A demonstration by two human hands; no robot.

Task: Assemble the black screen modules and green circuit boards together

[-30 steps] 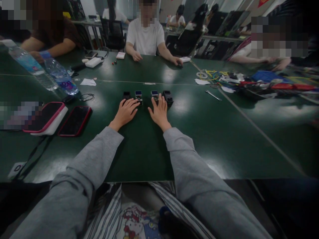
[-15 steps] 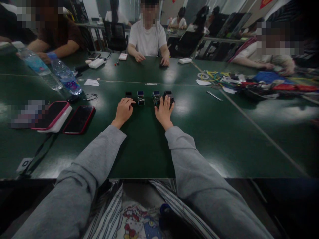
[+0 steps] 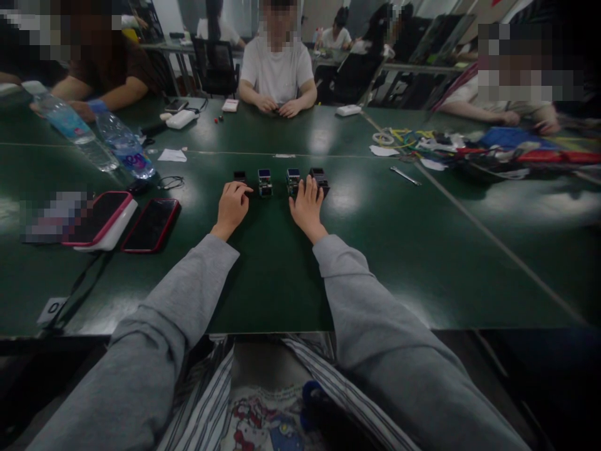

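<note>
Several small box-shaped electronic modules with screens stand in a row on the green table. My left hand (image 3: 231, 205) is at the left end, its fingers bent over a small black module (image 3: 240, 176) and hiding its lower part. Just right of it stands a module with a dark blue screen (image 3: 265, 181), untouched. My right hand (image 3: 307, 207) lies with fingers apart against the right pair: a similar blue-screened module (image 3: 293, 173) and a black-cased module (image 3: 319, 173). Its fingers partly cover both.
Left are a red-edged phone (image 3: 152, 225), a pink-edged phone (image 3: 99, 219) and two water bottles (image 3: 123, 141). A wrench (image 3: 405, 176) lies to the right, before a heap of cables (image 3: 446, 148). Across the table sits a person in a white shirt (image 3: 277, 72).
My right hand has shifted slightly left, its fingers now closer together. My left hand stays almost in place. The person opposite has brought both hands together.
</note>
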